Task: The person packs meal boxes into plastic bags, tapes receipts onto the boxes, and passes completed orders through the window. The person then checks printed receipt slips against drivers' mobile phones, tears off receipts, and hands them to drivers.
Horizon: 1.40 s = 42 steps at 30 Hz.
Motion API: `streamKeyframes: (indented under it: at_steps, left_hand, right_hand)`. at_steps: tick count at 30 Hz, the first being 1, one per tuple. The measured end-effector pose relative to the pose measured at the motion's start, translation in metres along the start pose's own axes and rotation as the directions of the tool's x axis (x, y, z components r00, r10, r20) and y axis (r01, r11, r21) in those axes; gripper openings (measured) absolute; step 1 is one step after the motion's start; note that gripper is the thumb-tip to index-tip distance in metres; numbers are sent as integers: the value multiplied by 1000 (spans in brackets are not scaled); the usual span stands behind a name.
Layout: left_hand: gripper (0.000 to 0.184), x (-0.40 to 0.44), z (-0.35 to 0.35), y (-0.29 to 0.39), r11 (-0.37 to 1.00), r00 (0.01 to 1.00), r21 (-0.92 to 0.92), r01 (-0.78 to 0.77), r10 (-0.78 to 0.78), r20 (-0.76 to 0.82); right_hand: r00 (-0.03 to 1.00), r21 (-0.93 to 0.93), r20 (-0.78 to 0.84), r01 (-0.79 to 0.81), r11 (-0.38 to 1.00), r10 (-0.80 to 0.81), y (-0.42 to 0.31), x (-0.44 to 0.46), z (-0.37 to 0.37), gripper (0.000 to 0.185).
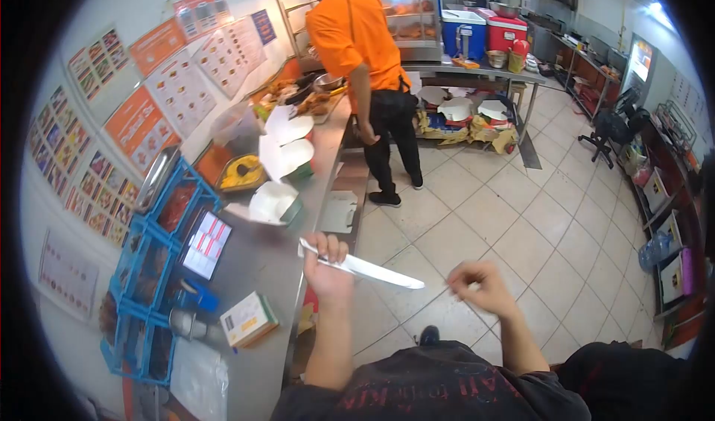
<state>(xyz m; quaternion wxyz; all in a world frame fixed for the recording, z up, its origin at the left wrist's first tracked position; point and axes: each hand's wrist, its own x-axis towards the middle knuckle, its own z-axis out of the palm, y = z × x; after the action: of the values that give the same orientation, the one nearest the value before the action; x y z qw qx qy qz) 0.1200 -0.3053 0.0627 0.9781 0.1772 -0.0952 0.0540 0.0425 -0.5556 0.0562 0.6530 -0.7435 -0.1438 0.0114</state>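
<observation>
My left hand [328, 268] is closed around one end of a long white strip [380, 272], flat and shaped like a blade. Its free end points right, across the gap above the tiled floor. Whether it is a knife or folded wrapping I cannot tell. To the right of that tip, my right hand [482, 288] has its fingers curled together in a pinch. It is apart from the strip, and anything between its fingers is hidden. Left of my left hand runs the metal counter [257, 272], with open white cartons [275, 203] standing along it.
On the counter stand a tablet [206, 245], a small box [249, 320], blue crates [141, 272] and a tray of yellow food [243, 172]. A person in an orange shirt [365, 37] stands ahead by the counter. Shelves [678, 302] line the right side.
</observation>
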Motion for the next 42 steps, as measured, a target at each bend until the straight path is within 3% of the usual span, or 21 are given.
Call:
streamKeyframes:
  at_steps: [2, 5, 7, 8, 13, 15, 16, 17, 18, 19, 20, 21, 23, 25, 27, 29, 30, 36, 37, 39, 42]
  left_hand:
    - [19, 19, 24, -38, 990, 987, 66, 127, -133, 92]
    - [17, 24, 53, -114, 901, 889, 204, 383, -419, 183]
    - [17, 38, 58, -147, 901, 881, 220, 375, -420, 219]
    - [17, 46, 58, -158, 900, 874, 235, 367, -420, 244]
    - [14, 103, 41, -208, 895, 856, 192, 402, -442, 269]
    - [16, 138, 24, -217, 856, 794, 33, 515, -492, 358]
    - [10, 159, 25, -213, 877, 863, 76, 474, -480, 156]
    - [9, 192, 25, -202, 955, 954, 187, 230, -260, 152]
    - [9, 229, 11, -184, 980, 975, 157, 119, -85, -207]
    - [9, 274, -9, -155, 989, 980, 137, -57, 29, 198]
    - [8, 302, 13, -126, 940, 973, -333, 67, 12, 230]
    - [8, 347, -7, -111, 977, 825, 0, -215, 182, 535]
    - [13, 369, 14, -138, 932, 969, -309, 192, -131, 207]
    - [23, 373, 32, -210, 955, 948, 257, 147, -210, 237]
    - [31, 368, 37, -274, 760, 908, 618, 203, -382, 172]
    - [34, 360, 33, -328, 718, 836, 611, 332, -525, 163]
    - [33, 360, 34, -349, 718, 812, 564, 408, -568, 135]
    - [34, 411, 52, -428, 783, 766, 365, 504, -601, 230]
    - [34, 418, 55, -443, 784, 768, 368, 500, -598, 229]
    - [36, 431, 59, -472, 656, 707, 635, 407, -667, 236]
    - [29, 450, 55, -504, 674, 748, 578, 460, -645, 157]
  right_hand:
    - [998, 56, -61, 16, 998, -13, -3, 21, -35, 14]
    - [969, -187, -109, 200, 962, -223, -6, 57, -48, 13]
    - [999, -19, 24, -22, 1000, 22, 10, 74, -57, 21]
    - [997, 32, -42, -57, 998, 58, 7, 80, -61, 22]
    - [982, 103, -145, -104, 989, 119, 53, 125, -94, 23]
    - [991, 232, -49, -113, 966, 128, 67, 152, -109, 24]
    - [988, 202, -18, -145, 969, 151, 67, 167, -113, 21]
    - [987, 199, -26, -150, 969, 158, 74, 177, -119, 21]
    - [994, 177, 1, -105, 979, 106, 83, 186, -129, 20]
    - [998, 150, 25, -57, 987, 54, 92, 194, -142, 19]
    - [994, 214, 15, -106, 971, 106, 101, 198, -162, 17]
    - [995, 204, -8, -100, 974, 104, 107, 203, -180, 17]
    - [954, 215, -232, -142, 966, 192, 114, 218, -206, 18]
    - [927, 89, -360, -84, 993, 110, 100, 249, -220, 16]
    - [888, -45, -460, -33, 998, 9, 84, 279, -226, 16]
    - [864, -465, -449, -6, 885, -229, 75, 302, -232, 19]
    - [852, -506, -463, -30, 862, -243, 79, 312, -239, 21]
    - [884, -487, -466, -219, 845, -39, 125, 341, -320, 16]
    - [865, -473, -501, -256, 843, -18, 129, 348, -335, 16]
    - [851, -435, -525, -246, 866, -22, 125, 364, -366, 17]
    - [884, -406, -468, -200, 892, -15, 130, 387, -409, 17]
